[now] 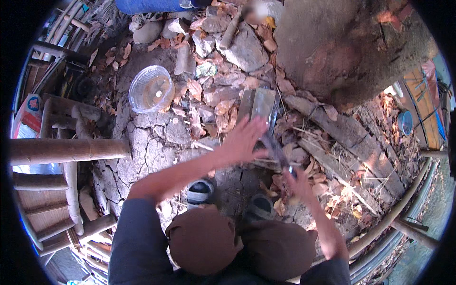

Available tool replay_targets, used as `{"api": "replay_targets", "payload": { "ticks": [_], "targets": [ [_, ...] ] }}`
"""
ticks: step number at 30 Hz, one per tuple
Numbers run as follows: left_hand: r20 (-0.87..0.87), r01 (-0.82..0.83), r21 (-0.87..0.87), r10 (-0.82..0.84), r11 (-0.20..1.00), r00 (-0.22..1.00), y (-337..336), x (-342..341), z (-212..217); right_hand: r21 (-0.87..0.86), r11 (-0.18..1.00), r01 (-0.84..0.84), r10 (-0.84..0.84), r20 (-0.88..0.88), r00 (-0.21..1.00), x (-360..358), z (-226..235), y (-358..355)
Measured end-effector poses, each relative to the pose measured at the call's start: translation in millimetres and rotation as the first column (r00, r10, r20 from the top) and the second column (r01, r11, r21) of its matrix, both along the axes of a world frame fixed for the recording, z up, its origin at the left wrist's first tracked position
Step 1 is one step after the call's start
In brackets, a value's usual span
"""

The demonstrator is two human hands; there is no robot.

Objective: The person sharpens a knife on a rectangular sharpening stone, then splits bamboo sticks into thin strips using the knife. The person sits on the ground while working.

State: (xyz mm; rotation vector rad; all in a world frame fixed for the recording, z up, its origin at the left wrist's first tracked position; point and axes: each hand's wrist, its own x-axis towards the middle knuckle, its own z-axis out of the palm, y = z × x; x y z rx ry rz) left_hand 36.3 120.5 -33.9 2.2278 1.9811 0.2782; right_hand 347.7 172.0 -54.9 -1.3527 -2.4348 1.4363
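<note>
Cracked grey-brown ground (135,159) strewn with dry leaves and rocks spreads through the scene. A massive, rough brown trunk or boulder (332,52), which of the 2 I cannot tell, fills the 2 o'clock side. At 9 o'clock stands a pale brown frame of round bamboo poles (71,150). The person's 2 knees in brown cloth (202,240) are at 6 o'clock. Long, weathered grey-brown wooden planks (343,128) lie slanting at 3 o'clock, and part of a glossy blue cylinder (152,4) shows at 11 o'clock. At 10 o'clock a round, clear plastic tub (136,97) stands on the ground with a small pale spot inside. A flat, grey-brown rectangular slab (262,105) lies among leaves at 1 o'clock.

The left hand (243,141) is near the centre, fingers spread, just beside the near end of the slab; whether it touches, I cannot tell. The right hand (298,184), at 4 o'clock, has its fingers closed around the near end of a long, narrow, dark tool (274,148). The tool lies at 3 o'clock, pointing toward 11 o'clock, its far part beside the left thumb. 2 dark sandals with grey straps (198,191) are at 7 and 5 o'clock. A small, round blue container (406,122) sits at 3 o'clock, beyond the planks
</note>
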Motion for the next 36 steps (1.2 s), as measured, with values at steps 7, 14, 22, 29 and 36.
{"api": "replay_targets", "payload": {
  "ticks": [7,14,22,29,36],
  "targets": [
    [-0.073,-0.062,0.135,0.073,0.989,0.995,42,-30,-13,-0.165,0.978,0.126,-0.104,0.137,0.985,-70,31,51],
    [-0.129,-0.138,0.109,0.151,0.984,0.980,41,-37,-9,-0.173,0.974,0.147,-0.123,0.142,0.982,-81,-5,65],
    [-0.094,-0.141,-0.110,0.131,0.984,0.987,0,-46,-8,-0.033,0.999,-0.040,0.043,0.088,0.995,-85,-8,60],
    [-0.134,-0.143,-0.066,0.133,0.988,0.982,8,-60,-4,-0.063,0.996,-0.064,0.063,-0.017,0.998,-88,-25,74],
    [-0.080,-0.214,0.075,0.220,0.974,0.972,44,-92,2,-0.061,0.993,-0.099,0.097,-0.031,0.995,-145,10,112]
  ]
}}
